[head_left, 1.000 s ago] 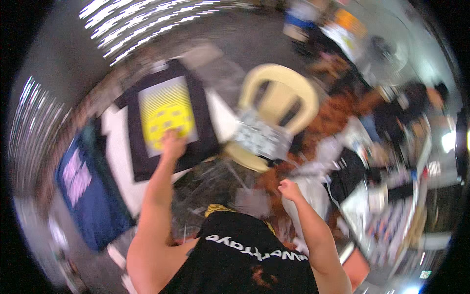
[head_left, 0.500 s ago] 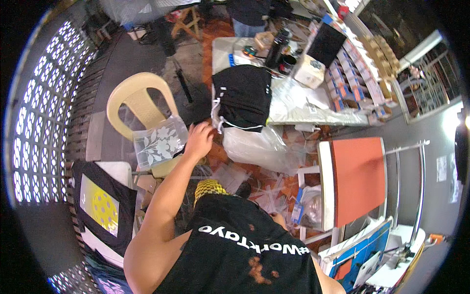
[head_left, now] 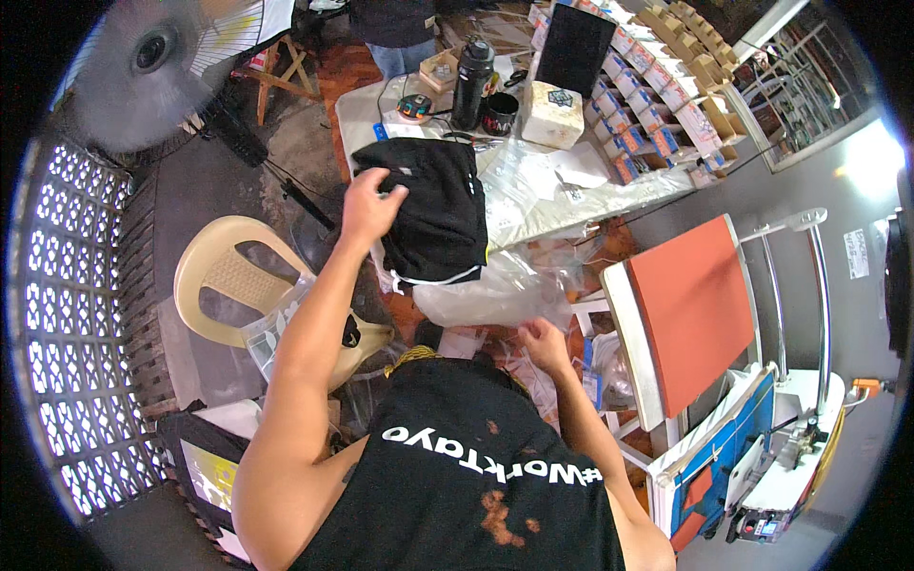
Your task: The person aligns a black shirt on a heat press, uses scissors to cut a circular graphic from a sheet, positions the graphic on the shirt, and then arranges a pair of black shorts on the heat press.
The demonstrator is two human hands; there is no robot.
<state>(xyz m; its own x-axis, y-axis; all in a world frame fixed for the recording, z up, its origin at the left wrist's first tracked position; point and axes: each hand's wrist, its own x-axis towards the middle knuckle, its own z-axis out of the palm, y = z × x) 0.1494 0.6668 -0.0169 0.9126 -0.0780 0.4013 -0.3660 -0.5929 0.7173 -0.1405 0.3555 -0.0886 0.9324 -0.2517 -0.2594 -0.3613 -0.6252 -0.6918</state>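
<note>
Folded black cloth [head_left: 438,209], probably a garment, lies on the table's near left end, a white cord along its lower edge. Over its left side is my left hand [head_left: 371,205], thumb and fingers apart, gripping nothing that I can see. My right hand [head_left: 544,344] is held in front of my right side, its fingers curled in, with nothing showing in it. Beside it, a sheet of clear plastic [head_left: 476,297] hangs below the table edge.
The table [head_left: 357,119] carries a black bottle [head_left: 472,84], a black mug [head_left: 499,114] and a white box [head_left: 552,114]. A beige chair [head_left: 205,276] and a fan [head_left: 152,52] are on the left. At right stands a press with an orange pad [head_left: 690,314]. Small boxes [head_left: 657,90] line the wall.
My left hand has moved from beside the chair up over the black cloth. My right hand, mostly hidden before, has come forward into sight. The view has shifted, bringing the fan in.
</note>
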